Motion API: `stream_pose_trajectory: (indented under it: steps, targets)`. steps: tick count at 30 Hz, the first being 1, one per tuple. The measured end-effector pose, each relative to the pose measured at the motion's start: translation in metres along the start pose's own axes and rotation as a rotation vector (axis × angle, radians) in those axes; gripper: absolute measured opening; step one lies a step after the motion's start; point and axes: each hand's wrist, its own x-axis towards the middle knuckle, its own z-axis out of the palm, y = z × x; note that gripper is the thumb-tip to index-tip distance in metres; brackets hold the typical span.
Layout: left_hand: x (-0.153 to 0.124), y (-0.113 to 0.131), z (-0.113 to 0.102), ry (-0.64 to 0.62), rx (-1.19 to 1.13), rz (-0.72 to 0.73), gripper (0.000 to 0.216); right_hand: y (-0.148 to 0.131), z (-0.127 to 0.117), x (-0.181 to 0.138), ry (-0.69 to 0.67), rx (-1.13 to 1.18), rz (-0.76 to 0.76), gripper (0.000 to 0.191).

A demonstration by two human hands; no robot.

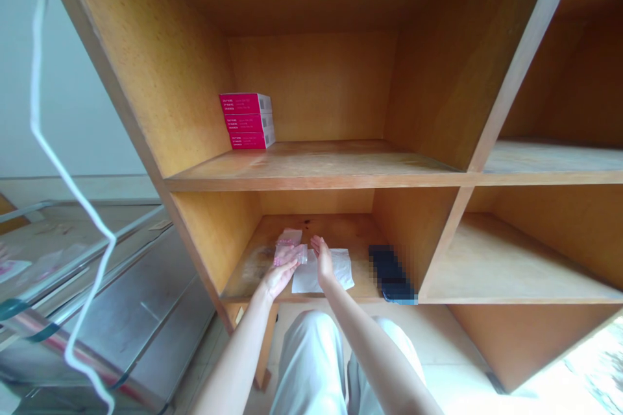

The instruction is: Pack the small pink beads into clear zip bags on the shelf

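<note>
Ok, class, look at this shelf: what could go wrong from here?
The clear plastic packet in the left hand could slip, since it looks thin and smooth and the lower wooden shelf's front edge is close.

The white sheet under the right hand also sits near that edge and might slide off.

The blurred dark object reaches the edge too, so a sideways reach might knock it off.

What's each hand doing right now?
Left hand: closed, holding a clear plastic bag.
Right hand: open, holding nothing, above a white sheet.
</note>
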Motion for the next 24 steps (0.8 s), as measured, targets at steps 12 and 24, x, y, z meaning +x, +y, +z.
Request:
stream_pose_trajectory:
  steps: [12, 24]
  targets:
    - [0.001, 0.008, 0.000, 0.006, 0.010, -0.022, 0.042, 0.021, 0.014, 0.003, 0.006, 0.045, 0.023, 0.055]
    - [0.006, 0.005, 0.004, -0.004, 0.265, -0.068, 0.041, 0.031, 0.011, 0.008, -0.029, 0.041, 0.075, 0.065]
